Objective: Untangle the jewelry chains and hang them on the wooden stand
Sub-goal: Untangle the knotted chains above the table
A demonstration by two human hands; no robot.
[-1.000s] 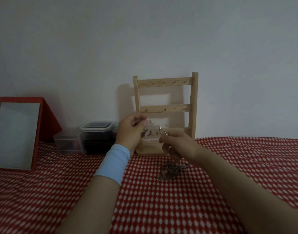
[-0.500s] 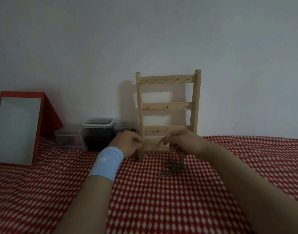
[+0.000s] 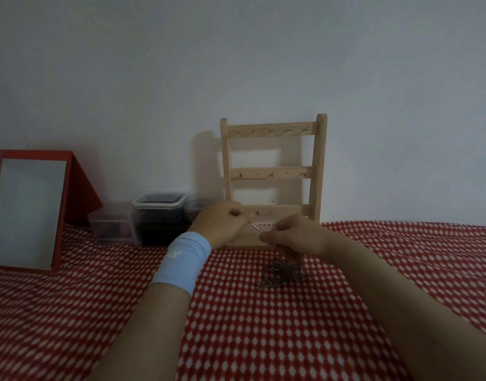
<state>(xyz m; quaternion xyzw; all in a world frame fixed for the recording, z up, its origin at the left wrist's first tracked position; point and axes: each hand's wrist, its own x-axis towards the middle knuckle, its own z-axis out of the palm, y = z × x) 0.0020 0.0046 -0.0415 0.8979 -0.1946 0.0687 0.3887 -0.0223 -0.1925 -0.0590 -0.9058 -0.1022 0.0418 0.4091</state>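
Both grips work just in front of the foot of the stand (image 3: 272,171), low against its bottom rail. The left grip (image 3: 222,225), with a pale blue wristband (image 3: 182,261) behind it, has its fingers curled and pinches one end of a thin strand (image 3: 256,228). The right grip (image 3: 294,236), at 3 o'clock from the left and slightly lower, is also curled and pinches the strand's other end. The strand runs taut between them, sloping down toward 4 o'clock. More links hang from under the right grip down to the chains (image 3: 281,273), a dark tangled heap lying on the cloth (image 3: 264,325) at 6 o'clock from that grip. Which loops in the heap belong to which chain cannot be told; it is blurred.

The stand is upright on the counter at 12 o'clock from the heap, close to the wall (image 3: 236,64), two posts joined by three rails. Small hooks (image 3: 272,129) show along the top and middle rails. All the chain in sight is either in the grips or on the cloth.

The cloth is red with white checks and covers the whole counter. At 9 o'clock from the stand sits a dark lidded tub (image 3: 159,213), with a low clear box (image 3: 110,226) touching its left side. Further toward 9 o'clock a red-framed mirror (image 3: 27,215) leans back on its prop.
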